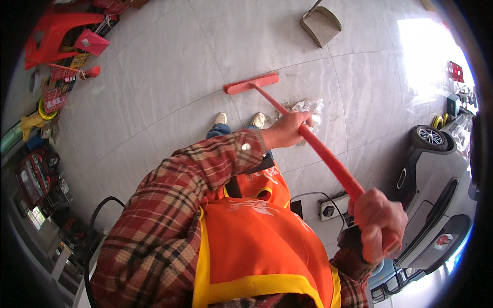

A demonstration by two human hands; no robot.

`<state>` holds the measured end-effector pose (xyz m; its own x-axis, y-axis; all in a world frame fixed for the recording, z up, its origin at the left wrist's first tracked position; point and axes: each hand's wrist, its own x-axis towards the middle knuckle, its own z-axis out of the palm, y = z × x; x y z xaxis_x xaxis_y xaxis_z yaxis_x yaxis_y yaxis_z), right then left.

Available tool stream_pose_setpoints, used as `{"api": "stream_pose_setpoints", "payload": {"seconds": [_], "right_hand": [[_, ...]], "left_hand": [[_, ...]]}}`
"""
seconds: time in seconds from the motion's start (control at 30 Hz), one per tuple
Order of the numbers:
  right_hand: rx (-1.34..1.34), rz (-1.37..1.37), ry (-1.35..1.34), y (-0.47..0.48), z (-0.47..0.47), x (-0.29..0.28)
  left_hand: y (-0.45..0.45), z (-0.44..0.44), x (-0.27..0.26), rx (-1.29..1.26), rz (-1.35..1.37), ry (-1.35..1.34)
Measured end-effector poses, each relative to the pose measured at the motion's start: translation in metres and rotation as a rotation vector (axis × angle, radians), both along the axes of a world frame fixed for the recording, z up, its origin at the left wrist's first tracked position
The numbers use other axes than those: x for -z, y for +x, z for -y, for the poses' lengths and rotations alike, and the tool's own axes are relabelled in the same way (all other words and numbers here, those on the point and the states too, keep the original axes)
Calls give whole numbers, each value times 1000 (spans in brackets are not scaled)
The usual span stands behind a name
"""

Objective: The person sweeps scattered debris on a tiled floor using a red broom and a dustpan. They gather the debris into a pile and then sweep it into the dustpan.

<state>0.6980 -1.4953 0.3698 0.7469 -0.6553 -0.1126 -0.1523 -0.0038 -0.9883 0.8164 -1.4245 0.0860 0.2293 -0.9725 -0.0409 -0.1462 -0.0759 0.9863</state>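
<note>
My left hand (pixel 289 129) is closed around the middle of the red handle of a broom (pixel 252 83). My right hand (pixel 379 227), slightly blurred, grips the same handle near its upper end. The broom's wide head lies on the grey tiled floor ahead of my shoes, its bristles facing away from me. Just right of my shoes, partly behind my left hand and the handle, are crumpled clear plastic (pixel 309 104) and some loose dirt. Further off at the top, a grey long-handled dustpan (pixel 321 26) stands on the tiles.
Along the left side are a red plastic stool (pixel 57 32), a pink box (pixel 91 41), bundled goods and a small red vehicle (pixel 34 175). On the right stands a grey vehicle (pixel 427 173) with a black wheel. A power strip (pixel 333 208) with a cable lies near my right arm.
</note>
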Motion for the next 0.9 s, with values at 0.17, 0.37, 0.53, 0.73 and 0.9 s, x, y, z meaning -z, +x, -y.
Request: {"api": "stream_pose_setpoints", "payload": {"seconds": [0.17, 0.37, 0.53, 0.73, 0.9], "right_hand": [[-106, 92, 78, 0, 18, -4], [13, 88, 176, -3, 36, 33], [46, -19, 9, -18, 37, 21], [-30, 7, 11, -41, 46, -13], [-65, 91, -2, -40, 54, 1]], "left_hand": [[16, -25, -22, -54, 82, 119], [18, 1, 12, -52, 86, 98], [-20, 50, 22, 42, 31, 27], [-36, 53, -12, 48, -32, 13], [-2, 43, -18, -44, 112, 23]]}}
